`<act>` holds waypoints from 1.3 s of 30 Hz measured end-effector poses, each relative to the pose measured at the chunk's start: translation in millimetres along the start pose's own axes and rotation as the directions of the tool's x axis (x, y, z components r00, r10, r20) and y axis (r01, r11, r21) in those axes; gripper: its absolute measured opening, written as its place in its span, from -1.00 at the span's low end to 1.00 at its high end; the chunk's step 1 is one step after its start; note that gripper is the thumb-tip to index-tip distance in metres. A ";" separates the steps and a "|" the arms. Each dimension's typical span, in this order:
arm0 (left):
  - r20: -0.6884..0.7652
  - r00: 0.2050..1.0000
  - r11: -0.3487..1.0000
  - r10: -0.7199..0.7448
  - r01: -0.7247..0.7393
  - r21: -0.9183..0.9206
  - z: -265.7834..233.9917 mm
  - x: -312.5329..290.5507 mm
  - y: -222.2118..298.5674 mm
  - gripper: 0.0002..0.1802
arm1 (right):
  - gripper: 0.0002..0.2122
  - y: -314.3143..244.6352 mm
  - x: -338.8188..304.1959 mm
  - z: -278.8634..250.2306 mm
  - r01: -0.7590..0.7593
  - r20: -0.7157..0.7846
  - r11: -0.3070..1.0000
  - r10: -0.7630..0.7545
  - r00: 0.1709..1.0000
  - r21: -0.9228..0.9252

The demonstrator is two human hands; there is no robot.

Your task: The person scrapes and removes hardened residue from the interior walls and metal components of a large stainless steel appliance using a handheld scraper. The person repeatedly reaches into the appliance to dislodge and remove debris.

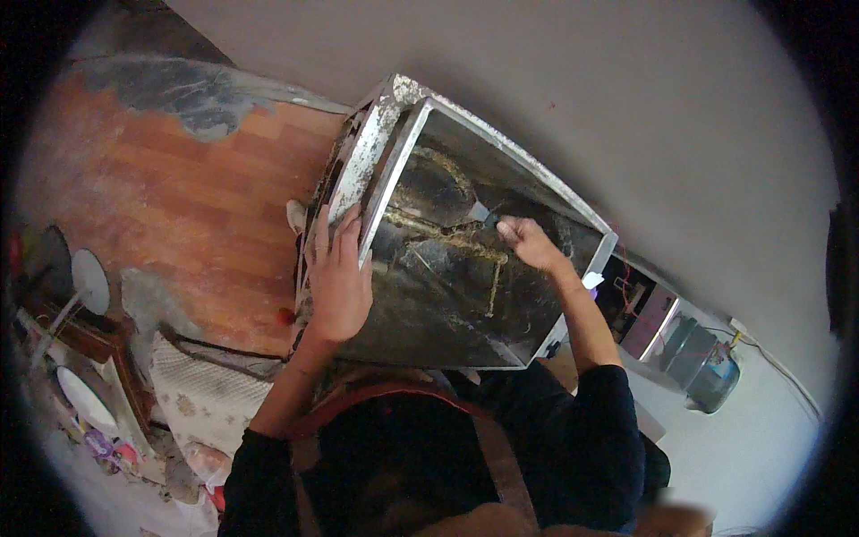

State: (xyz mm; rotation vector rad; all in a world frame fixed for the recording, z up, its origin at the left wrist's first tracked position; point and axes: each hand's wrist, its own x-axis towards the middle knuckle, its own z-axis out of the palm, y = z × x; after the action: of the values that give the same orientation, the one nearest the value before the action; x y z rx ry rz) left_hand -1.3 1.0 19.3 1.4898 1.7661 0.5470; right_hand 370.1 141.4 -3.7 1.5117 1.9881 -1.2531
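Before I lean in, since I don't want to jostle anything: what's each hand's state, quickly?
Left hand: open, laid against the metal frame, gripping nothing that shows.
Right hand: closed, holding a scraper.

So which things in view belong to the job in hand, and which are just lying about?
In the job, apparently:
scraper, in the right hand
grimy metal-framed unit, left hand on its edge

Lying about, apparently:
big bluish bottle, right
two round pale discs, left
patterned pale sheet, lower left
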 end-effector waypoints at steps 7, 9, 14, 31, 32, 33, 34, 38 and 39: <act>-0.038 0.999 0.999 0.032 -0.032 0.017 0.1 2.0 1.6 -0.39 | -0.79 -66.3 9.2 33.8 -0.238 -0.367 0.947 0.148 0.918 -0.215; -0.033 0.999 0.999 0.033 -0.032 0.021 1.1 0.6 -1.7 -0.39 | -0.70 -93.3 21.3 44.3 -0.336 -0.404 0.907 0.217 0.889 -0.252; -0.022 1.000 1.000 0.003 -0.003 -0.010 -2.2 1.8 3.9 -0.36 | -0.52 -93.7 36.8 69.0 -0.440 -0.444 0.846 0.284 0.850 -0.301; 0.021 1.000 1.000 0.005 -0.004 -0.023 -1.1 4.6 2.2 -0.30 | -0.58 -66.2 132.7 78.0 -0.430 -0.564 0.896 0.301 0.769 -0.109; 0.028 1.000 1.000 -0.012 0.013 -0.026 -3.5 5.4 2.7 -0.32 | -0.61 -67.1 135.6 77.2 -0.436 -0.566 0.896 0.316 0.761 -0.087; 0.029 0.999 0.999 -0.019 0.019 -0.027 -4.8 2.8 -0.1 -0.30 | -0.74 -67.2 124.9 82.9 -0.340 -0.597 0.938 0.235 0.767 -0.067; 0.021 1.000 0.999 -0.017 0.018 -0.044 -2.4 2.6 -1.5 -0.28 | -0.77 -59.6 126.3 83.2 -0.351 -0.583 0.931 0.231 0.779 -0.099; 0.034 0.999 0.999 -0.005 0.006 -0.038 0.0 3.7 -1.0 -0.25 | -0.83 -54.5 149.7 95.6 -0.346 -0.526 0.931 0.238 0.816 -0.116; 0.013 1.000 0.998 0.026 -0.025 -0.063 2.3 5.4 1.0 -0.24 | -0.82 -53.5 162.0 96.6 -0.373 -0.534 0.923 0.267 0.802 -0.099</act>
State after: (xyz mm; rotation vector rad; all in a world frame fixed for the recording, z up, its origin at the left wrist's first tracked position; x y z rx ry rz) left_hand 0.8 6.1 17.2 1.4714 1.7060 0.5985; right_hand 239.5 157.9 -149.0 2.1260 1.9477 -0.5204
